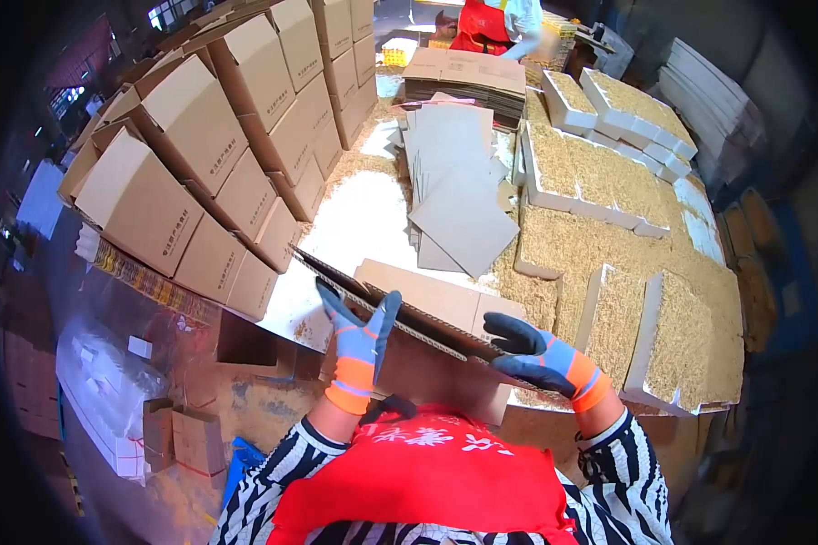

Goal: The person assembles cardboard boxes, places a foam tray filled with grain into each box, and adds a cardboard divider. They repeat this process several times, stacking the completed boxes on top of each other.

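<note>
A partly opened brown cardboard box [424,366] is held tilted in front of my body at the table's near edge, its corrugated edges facing up. My left hand [356,332], in a grey, blue and orange glove, grips the box's left part with the thumb and fingers apart across its edge. At the right end, my right hand [541,352], in a matching glove, holds the box edge, thumb low and fingers above. Behind the box lie loose grey cardboard sheets [463,195]. The fingertips beyond the cardboard are partly hidden.
Stacked printed cartons [186,168] line the left side. White foam blocks topped with tan crumbly material [600,177] cover the right. Flat cardboard [463,71] is piled at the back, before another person in a red apron [482,27]. Plastic-wrapped white goods [104,395] lie lower left.
</note>
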`<state>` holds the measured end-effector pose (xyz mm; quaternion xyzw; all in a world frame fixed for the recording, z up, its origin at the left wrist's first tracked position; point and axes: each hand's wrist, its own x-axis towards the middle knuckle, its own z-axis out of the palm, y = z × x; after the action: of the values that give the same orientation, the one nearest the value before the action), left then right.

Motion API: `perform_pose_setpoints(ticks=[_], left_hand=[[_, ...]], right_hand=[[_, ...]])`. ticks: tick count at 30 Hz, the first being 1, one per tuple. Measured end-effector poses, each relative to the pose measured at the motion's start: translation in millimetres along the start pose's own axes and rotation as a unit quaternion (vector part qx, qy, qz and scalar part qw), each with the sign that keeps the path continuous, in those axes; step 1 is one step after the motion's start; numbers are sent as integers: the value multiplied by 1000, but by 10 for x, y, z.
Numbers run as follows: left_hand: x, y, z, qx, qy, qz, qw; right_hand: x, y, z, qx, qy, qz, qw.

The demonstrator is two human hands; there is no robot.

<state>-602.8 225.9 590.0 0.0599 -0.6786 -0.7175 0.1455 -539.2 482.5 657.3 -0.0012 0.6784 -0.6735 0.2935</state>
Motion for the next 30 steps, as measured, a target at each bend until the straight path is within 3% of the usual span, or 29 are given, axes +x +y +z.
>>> perform_pose_setpoints(ticks=[1, 2, 4, 5, 6, 8, 9, 12, 14, 15, 16, 18, 20, 22, 25, 26, 27, 28, 29, 30], left_hand=[[-4, -37, -61, 155, 56, 96, 982], [63, 61, -228, 287, 44, 159, 943], [222, 286, -458, 378, 62, 265, 885], [320, 498, -538, 428, 78, 300, 849], [392, 810, -582, 517, 25, 341, 785], [681, 661, -770, 490, -247, 352, 759], [749, 769, -730, 495, -362, 155, 775], [991, 902, -763, 540, -502, 176, 652], [1067, 961, -661, 602, -567, 164, 538], [1070, 1000, -656, 583, -553, 208, 557], [1076, 1036, -657, 536, -529, 182, 632], [1124, 1106, -628, 424, -473, 133, 761], [1157, 1192, -614, 354, -386, -25, 851], [1197, 878, -677, 291, -313, -21, 904], [1129, 131, -859, 272, -207, 33, 939], [1037, 77, -910, 228, -224, 38, 947], [855, 427, -883, 312, -260, 51, 912], [726, 539, -881, 325, -327, 41, 886], [630, 432, -870, 355, -382, 106, 846], [566, 637, -825, 389, -468, 118, 785]], right_hand=[[-13, -39, 21, -25, 25, -10, 999], [-31, -95, 44, -39, 24, 13, 999], [-61, -203, 82, -67, 23, 60, 996], [-59, -174, 95, -90, 52, 34, 994], [-71, -143, 108, -99, 65, 23, 993], [-93, -124, 131, -122, 88, 3, 989], [-92, -164, 173, -160, 110, -1, 981], [-35, -142, 190, -424, 223, -93, 873], [-88, -125, 243, -490, 353, -101, 790], [-130, -84, 275, -506, 413, -122, 748], [-179, -25, 293, -517, 470, -143, 701], [-257, 124, 250, -435, 595, -149, 659], [-253, 452, 5, -369, 654, -234, 618], [-191, 291, 351, -167, 664, -176, 708], [103, 453, 661, -78, 614, -296, 727], [47, 590, 776, -136, 561, -256, 775], [1, 552, 853, -296, 514, -264, 761], [-63, 326, 1048, -339, 486, -301, 747], [-120, 317, 1062, -437, 413, -315, 735], [-120, 465, 944, -515, 309, -299, 741]])
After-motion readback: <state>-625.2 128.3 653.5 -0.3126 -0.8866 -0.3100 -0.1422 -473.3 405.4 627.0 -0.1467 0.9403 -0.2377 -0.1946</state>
